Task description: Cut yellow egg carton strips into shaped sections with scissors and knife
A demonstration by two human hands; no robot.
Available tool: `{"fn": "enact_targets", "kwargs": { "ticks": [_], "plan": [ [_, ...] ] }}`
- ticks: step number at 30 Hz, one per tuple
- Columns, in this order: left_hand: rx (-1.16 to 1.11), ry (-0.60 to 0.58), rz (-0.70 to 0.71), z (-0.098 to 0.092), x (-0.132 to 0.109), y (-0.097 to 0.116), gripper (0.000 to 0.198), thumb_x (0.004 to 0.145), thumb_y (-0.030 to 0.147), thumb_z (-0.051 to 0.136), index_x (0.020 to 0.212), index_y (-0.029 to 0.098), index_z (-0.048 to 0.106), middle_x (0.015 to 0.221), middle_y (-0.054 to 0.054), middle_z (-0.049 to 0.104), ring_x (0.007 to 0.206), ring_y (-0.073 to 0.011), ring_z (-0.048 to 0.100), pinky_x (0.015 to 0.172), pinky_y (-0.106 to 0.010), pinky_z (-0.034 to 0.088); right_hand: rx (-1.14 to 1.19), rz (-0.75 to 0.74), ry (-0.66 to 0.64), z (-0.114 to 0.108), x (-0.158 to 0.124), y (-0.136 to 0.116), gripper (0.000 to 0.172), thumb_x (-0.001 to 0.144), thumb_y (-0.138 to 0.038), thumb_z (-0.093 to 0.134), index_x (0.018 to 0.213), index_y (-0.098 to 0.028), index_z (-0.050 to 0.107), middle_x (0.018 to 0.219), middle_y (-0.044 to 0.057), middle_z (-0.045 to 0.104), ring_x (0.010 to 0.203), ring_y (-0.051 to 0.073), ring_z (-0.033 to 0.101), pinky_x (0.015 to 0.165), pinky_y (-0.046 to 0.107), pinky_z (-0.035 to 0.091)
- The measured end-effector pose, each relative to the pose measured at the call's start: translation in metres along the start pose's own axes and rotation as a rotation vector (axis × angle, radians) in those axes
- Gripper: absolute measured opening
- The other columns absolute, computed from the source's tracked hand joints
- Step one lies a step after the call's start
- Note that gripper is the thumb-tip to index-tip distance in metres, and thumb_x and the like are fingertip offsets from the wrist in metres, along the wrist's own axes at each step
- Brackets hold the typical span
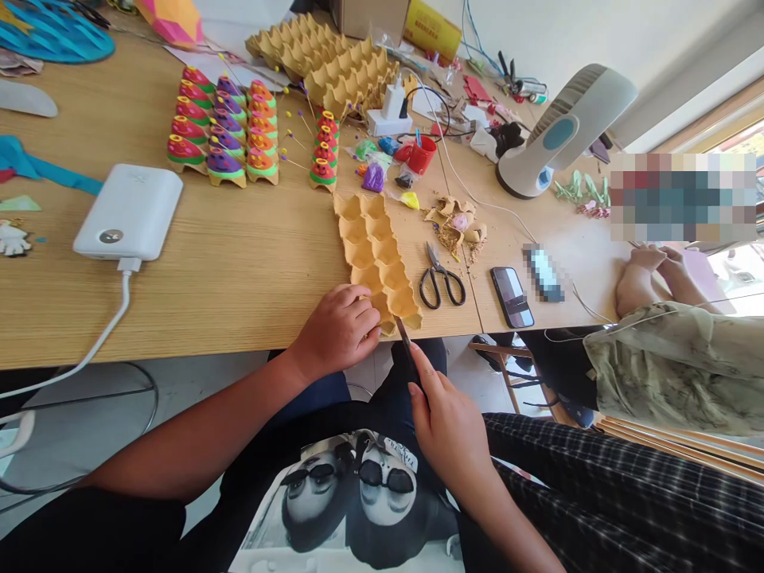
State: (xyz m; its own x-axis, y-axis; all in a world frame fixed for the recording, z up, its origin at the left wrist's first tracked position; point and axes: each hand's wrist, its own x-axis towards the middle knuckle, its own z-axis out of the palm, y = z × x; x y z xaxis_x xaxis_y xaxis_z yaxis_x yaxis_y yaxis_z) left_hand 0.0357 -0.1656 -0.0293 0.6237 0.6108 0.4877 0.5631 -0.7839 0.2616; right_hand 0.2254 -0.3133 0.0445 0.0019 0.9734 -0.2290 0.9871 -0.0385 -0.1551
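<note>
A tan egg carton strip (371, 243), two cups wide, lies hollow side up at the table's front edge. Its near left side is under my left hand (340, 325), whose curled fingers grip the rim. My right hand (450, 426) is closed round the dark handle of a knife (407, 344). The blade meets the near end of the carton between the two rows; how deep it goes is hidden. Black-handled scissors (440, 282) lie just right of the carton, their blades pointing away from me.
Rows of painted egg-cup figures (227, 151) stand at the back left, before stacked egg trays (322, 64). Carton scraps (457, 223), a phone (512, 297) and a fan (561, 131) are to the right. A white power bank (128, 211) sits left. Another person's hands (653, 259) rest far right.
</note>
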Motion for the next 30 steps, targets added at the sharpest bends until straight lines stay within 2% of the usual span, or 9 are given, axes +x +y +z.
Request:
{"fn": "enact_targets", "kwargs": {
  "ticks": [4,12,18,26,30],
  "plan": [
    [-0.015,-0.001,-0.007,0.0,0.0,0.001,0.015,0.096,0.024,0.059,0.083,0.022,0.068,0.09,-0.01,0.071,0.121,-0.033,0.062,0.104,-0.052,0.05,-0.04,0.01,-0.03,-0.003,0.0,-0.005,0.059,0.11,-0.024,0.043,0.168,-0.025,0.034,0.106,0.006,0.077,0.087,0.019,0.075,0.072,0.025,0.054],
    [-0.057,0.027,-0.062,0.001,0.0,0.005,0.018,0.098,0.027,0.059,0.082,0.021,0.067,0.088,-0.009,0.072,0.122,-0.0332,0.063,0.105,-0.052,0.05,-0.194,0.037,-0.126,-0.016,0.007,-0.027,0.068,0.107,-0.022,0.044,0.172,-0.025,0.021,0.099,0.005,0.076,0.079,0.019,0.075,0.064,0.027,0.051],
    [-0.079,0.04,-0.104,0.003,0.0,0.007,0.016,0.096,0.026,0.06,0.082,0.022,0.068,0.087,-0.008,0.073,0.121,-0.0333,0.063,0.102,-0.051,0.05,-0.246,0.028,-0.136,-0.014,0.006,-0.024,0.068,0.108,-0.023,0.042,0.172,-0.026,0.02,0.096,0.004,0.075,0.079,0.019,0.075,0.064,0.026,0.05],
    [-0.078,0.044,-0.084,0.004,0.001,0.005,0.022,0.099,0.028,0.059,0.08,0.022,0.066,0.085,-0.008,0.072,0.12,-0.0326,0.063,0.102,-0.052,0.049,-0.252,0.034,-0.105,-0.007,0.022,-0.028,0.067,0.109,-0.025,0.04,0.172,-0.025,0.019,0.097,0.006,0.075,0.083,0.018,0.075,0.067,0.025,0.051],
    [-0.041,0.043,-0.07,0.003,0.0,0.007,0.021,0.099,0.026,0.058,0.08,0.021,0.066,0.089,-0.009,0.073,0.119,-0.0329,0.063,0.102,-0.051,0.05,-0.238,0.03,-0.108,-0.004,0.016,-0.023,0.066,0.109,-0.024,0.041,0.172,-0.026,0.02,0.097,0.005,0.075,0.082,0.018,0.075,0.066,0.024,0.051]
  ]
}}
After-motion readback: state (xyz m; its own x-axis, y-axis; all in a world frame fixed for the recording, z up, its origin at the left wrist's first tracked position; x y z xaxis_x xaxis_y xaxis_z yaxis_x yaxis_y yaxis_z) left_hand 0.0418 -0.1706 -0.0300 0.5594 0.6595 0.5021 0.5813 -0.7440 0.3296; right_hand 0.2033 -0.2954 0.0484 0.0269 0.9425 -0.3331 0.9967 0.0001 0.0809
